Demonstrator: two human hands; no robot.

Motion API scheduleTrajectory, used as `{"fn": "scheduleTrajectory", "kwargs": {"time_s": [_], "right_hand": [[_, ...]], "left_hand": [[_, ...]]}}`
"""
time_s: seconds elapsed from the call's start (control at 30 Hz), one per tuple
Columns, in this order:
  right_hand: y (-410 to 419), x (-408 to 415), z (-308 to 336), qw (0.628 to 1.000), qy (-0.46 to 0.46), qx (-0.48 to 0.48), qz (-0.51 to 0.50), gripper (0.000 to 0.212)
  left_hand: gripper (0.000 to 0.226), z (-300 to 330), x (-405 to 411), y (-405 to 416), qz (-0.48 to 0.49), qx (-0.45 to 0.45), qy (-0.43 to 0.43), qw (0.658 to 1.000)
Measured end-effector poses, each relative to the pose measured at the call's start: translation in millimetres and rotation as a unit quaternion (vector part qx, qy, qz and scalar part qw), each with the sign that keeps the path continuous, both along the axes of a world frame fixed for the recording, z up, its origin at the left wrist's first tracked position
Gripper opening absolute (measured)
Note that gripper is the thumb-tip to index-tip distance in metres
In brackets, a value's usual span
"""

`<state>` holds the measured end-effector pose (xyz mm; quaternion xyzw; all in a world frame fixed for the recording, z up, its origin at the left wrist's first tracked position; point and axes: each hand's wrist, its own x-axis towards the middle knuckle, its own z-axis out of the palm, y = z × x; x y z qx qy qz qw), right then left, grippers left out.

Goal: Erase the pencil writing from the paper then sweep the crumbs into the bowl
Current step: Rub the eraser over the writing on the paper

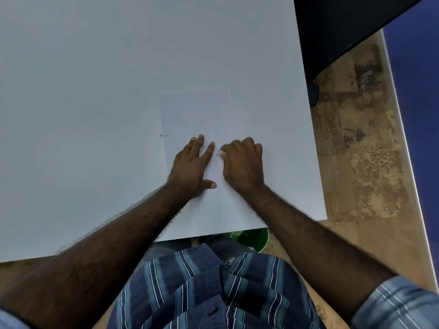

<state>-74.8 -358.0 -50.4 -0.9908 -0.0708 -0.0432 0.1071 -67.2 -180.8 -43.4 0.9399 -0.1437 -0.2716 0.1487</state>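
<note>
While the left hand [193, 162] lies spread flat on the paper [197, 115] on the desk [83, 91] and the right hand [242, 162] pinches a white eraser [219, 153], erasing seems underway, with sweeping into the green bowl [254, 238] below the desk edge left.

Dim, flat bluish light, soft faint shadows, right hand [242, 160] motion-blurred, wide-angle bending at edges

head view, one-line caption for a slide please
Left hand pins paper flat; right hand rubs eraser across it.
</note>
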Motion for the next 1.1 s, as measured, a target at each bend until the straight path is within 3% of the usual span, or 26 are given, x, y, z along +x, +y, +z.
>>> {"fn": "scheduleTrajectory", "kwargs": {"time_s": [0.17,0.37,0.67,0.87,1.1], "right_hand": [[5,9,2,0.998,-0.012,0.009,-0.053,0.013],[16,-54,2,0.997,0.047,0.014,0.055,0.019],[-2,24,0,0.998,-0.006,-0.008,-0.054,0.018],[7,-63,2,0.997,0.04,0.032,0.062,0.014],[-13,17,-1,0.999,0.014,0.01,-0.029,0.012]], "left_hand": [[0.119,3,0,0,-0.004,-0.001,0.003,1.0],[0.116,2,-1,1,-0.002,-0.007,0.0,1.0],[0.119,4,0,0,0.0,0.0,0.01,1.0],[0.119,4,-1,1,0.001,-0.009,0.006,1.0],[0.121,7,0,-1,0.003,0.005,0.006,1.0]]}}
